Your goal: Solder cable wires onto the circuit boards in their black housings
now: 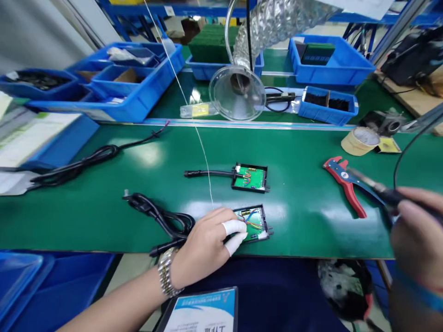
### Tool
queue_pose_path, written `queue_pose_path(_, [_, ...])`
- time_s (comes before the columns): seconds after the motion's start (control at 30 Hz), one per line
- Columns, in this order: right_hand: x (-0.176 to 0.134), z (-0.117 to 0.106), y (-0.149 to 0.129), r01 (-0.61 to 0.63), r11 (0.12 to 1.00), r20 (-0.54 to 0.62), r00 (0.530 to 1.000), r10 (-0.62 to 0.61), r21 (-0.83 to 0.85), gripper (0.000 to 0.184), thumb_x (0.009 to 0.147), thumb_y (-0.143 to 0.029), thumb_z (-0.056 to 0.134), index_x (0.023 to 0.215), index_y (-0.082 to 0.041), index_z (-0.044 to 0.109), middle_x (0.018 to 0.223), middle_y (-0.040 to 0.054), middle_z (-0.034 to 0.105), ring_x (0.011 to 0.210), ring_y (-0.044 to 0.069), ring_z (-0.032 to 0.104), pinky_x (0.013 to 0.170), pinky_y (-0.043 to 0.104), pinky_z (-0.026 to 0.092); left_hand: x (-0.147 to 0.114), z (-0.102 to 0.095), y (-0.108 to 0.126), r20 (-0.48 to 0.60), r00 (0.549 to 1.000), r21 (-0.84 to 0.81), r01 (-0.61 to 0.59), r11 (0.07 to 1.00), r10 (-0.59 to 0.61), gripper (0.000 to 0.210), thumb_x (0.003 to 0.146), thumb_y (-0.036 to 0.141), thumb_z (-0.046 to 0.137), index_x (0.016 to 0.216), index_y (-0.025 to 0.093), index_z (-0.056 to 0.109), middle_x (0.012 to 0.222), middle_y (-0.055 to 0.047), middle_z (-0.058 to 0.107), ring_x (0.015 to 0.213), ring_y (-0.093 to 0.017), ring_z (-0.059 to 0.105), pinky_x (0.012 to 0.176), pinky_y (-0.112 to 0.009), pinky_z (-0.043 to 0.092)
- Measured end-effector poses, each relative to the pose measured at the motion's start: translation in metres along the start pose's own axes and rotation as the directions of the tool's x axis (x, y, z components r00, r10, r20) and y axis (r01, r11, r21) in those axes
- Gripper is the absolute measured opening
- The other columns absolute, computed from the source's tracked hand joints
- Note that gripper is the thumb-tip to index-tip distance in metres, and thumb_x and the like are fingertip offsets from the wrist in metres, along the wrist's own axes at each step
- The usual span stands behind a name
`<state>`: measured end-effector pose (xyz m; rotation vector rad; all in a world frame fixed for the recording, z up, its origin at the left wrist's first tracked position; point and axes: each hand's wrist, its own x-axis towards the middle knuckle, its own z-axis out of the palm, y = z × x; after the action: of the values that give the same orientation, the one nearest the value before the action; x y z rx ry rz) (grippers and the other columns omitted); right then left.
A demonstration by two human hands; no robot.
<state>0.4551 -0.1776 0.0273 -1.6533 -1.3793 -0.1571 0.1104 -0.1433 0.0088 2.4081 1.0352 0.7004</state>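
Observation:
My left hand (pixel 209 235), with white finger cots on its fingertips, is closed at the left end of a black plastic case holding a green circuit board (pixel 256 226). Red, yellow and blue wires run across that board. A thin silvery wire (pixel 204 152) hangs from above and disappears behind this hand. My right hand (pixel 415 235), blurred, grips a soldering iron (pixel 380 188) by its dark handle, its tip pointing left above the wire strippers (pixel 346 177). Farther back lies a second cased board (pixel 254 177) with a short black cable (pixel 211 173).
Coiled black cables (pixel 162 214) lie left of my hand. A funnel-shaped fume hood (pixel 221 94) hangs over the bench. Blue bins (pixel 138 101) line the back, along with a small blue box (pixel 321 113). A tape roll (pixel 360 140) stands at the right.

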Motion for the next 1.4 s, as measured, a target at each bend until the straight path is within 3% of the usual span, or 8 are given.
queue_pose_path(0.07, [-0.029, 0.000, -0.041, 0.083, 0.983, 0.217, 0.969, -0.118, 0.163, 0.020, 0.072, -0.020, 0.064, 0.092, -0.023, 0.064, 0.085, 0.0070, 0.064, 0.073, 0.023, 0.062, 0.067, 0.036, 0.049, -0.002, 0.008, 0.002, -0.010, 1.000, -0.001, -0.007, 1.000, 0.007, 0.010, 0.083, 0.014, 0.051, 0.083, 0.017, 0.060, 0.073, -0.003, 0.057, 0.070, -0.014, 0.050, 0.064, -0.029, 0.042])
queue_pose_path(0.1, [-0.039, 0.003, -0.057, 0.147, 0.959, 0.315, 0.923, -0.222, 0.244, 0.022, 0.072, -0.016, 0.062, 0.092, -0.022, 0.063, 0.083, 0.0062, 0.064, 0.072, 0.021, 0.062, 0.064, 0.033, 0.050, -0.002, 0.011, 0.003, -0.002, 1.000, 0.006, -0.016, 1.000, 0.016, 0.011, 0.084, 0.013, 0.050, 0.084, 0.017, 0.060, 0.075, -0.003, 0.057, 0.071, -0.014, 0.049, 0.065, -0.029, 0.042])
queue_pose_path(0.13, [-0.046, 0.006, -0.070, 0.190, 0.930, 0.378, 0.874, -0.306, 0.313, 0.023, 0.071, -0.013, 0.060, 0.093, -0.021, 0.061, 0.080, 0.0053, 0.063, 0.070, 0.020, 0.062, 0.060, 0.031, 0.050, -0.003, 0.013, 0.003, 0.009, 1.000, 0.015, -0.029, 0.999, 0.029, 0.012, 0.084, 0.011, 0.049, 0.085, 0.016, 0.060, 0.077, -0.004, 0.058, 0.073, -0.015, 0.049, 0.067, -0.030, 0.042])
queue_pose_path(0.2, [-0.053, 0.014, -0.089, 0.214, 0.889, 0.421, 0.820, -0.388, 0.404, 0.023, 0.071, -0.008, 0.056, 0.092, -0.018, 0.059, 0.071, 0.0037, 0.062, 0.063, 0.017, 0.061, 0.052, 0.027, 0.048, -0.004, 0.016, 0.003, 0.039, 0.998, 0.038, -0.059, 0.998, 0.057, 0.014, 0.084, 0.009, 0.046, 0.085, 0.015, 0.059, 0.082, -0.006, 0.058, 0.076, -0.016, 0.049, 0.069, -0.031, 0.042])
queue_pose_path(0.33, [-0.053, 0.027, -0.106, 0.173, 0.868, 0.448, 0.800, -0.399, 0.465, 0.021, 0.071, -0.005, 0.051, 0.087, -0.015, 0.059, 0.061, 0.0025, 0.057, 0.053, 0.014, 0.055, 0.045, 0.025, 0.044, -0.003, 0.019, 0.003, 0.057, 0.994, 0.135, -0.105, 0.985, 0.099, 0.015, 0.085, 0.009, 0.045, 0.081, 0.013, 0.060, 0.088, -0.007, 0.058, 0.078, -0.017, 0.048, 0.070, -0.031, 0.041])
queue_pose_path(0.5, [-0.053, 0.035, -0.113, 0.160, 0.876, 0.488, 0.779, -0.395, 0.454, 0.017, 0.072, -0.006, 0.050, 0.083, -0.014, 0.060, 0.054, 0.0011, 0.052, 0.045, 0.012, 0.049, 0.042, 0.025, 0.040, 0.002, 0.020, 0.002, 0.077, 0.982, 0.271, -0.187, 0.944, 0.172, 0.025, 0.087, 0.011, 0.043, 0.071, 0.014, 0.061, 0.079, -0.004, 0.059, 0.065, -0.016, 0.044, 0.066, -0.034, 0.034])
queue_pose_path(0.9, [-0.055, 0.043, -0.117, 0.180, 0.907, 0.573, 0.724, -0.385, 0.382, 0.013, 0.072, -0.006, 0.052, 0.081, -0.013, 0.059, 0.057, 0.0029, 0.054, 0.052, 0.014, 0.051, 0.048, 0.027, 0.042, 0.005, 0.026, -0.003, 0.080, 0.978, 0.244, -0.205, 0.948, 0.191, 0.023, 0.083, 0.008, 0.046, 0.067, 0.015, 0.062, 0.079, -0.004, 0.059, 0.070, -0.016, 0.044, 0.069, -0.035, 0.033])
queue_pose_path(1.4, [-0.057, 0.046, -0.116, 0.174, 0.904, 0.590, 0.707, -0.390, 0.390, 0.013, 0.073, -0.006, 0.052, 0.083, -0.012, 0.058, 0.057, 0.0018, 0.052, 0.052, 0.012, 0.048, 0.048, 0.027, 0.041, 0.007, 0.029, -0.005, 0.096, 0.975, 0.235, -0.216, 0.948, 0.198, 0.021, 0.081, 0.007, 0.048, 0.066, 0.014, 0.060, 0.080, -0.004, 0.059, 0.070, -0.016, 0.044, 0.069, -0.035, 0.034])
